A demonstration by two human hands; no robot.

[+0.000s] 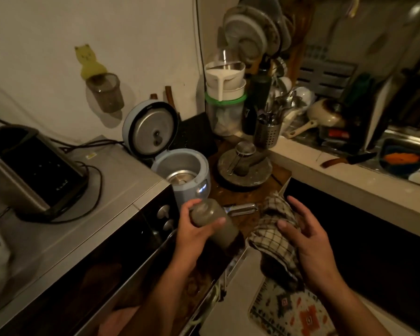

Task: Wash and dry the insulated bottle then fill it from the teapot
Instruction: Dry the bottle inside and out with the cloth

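My left hand (194,229) grips a grey insulated bottle (212,220), tilted with one end toward the rice cooker and the other toward me. To its right, my right hand (306,236) holds a checked cloth (274,229) that hangs down over the wooden counter's edge; thumb and fingers curl round the fabric. Bottle and cloth are a little apart. I cannot make out a teapot.
An open blue rice cooker (182,173) stands behind the bottle, a stone mortar (244,166) beside it. A microwave (107,226) with a black kettle base is on the left. A metal peeler (241,209) lies on the wooden board. Sink (407,151), knife (349,160) and dish rack sit at right.
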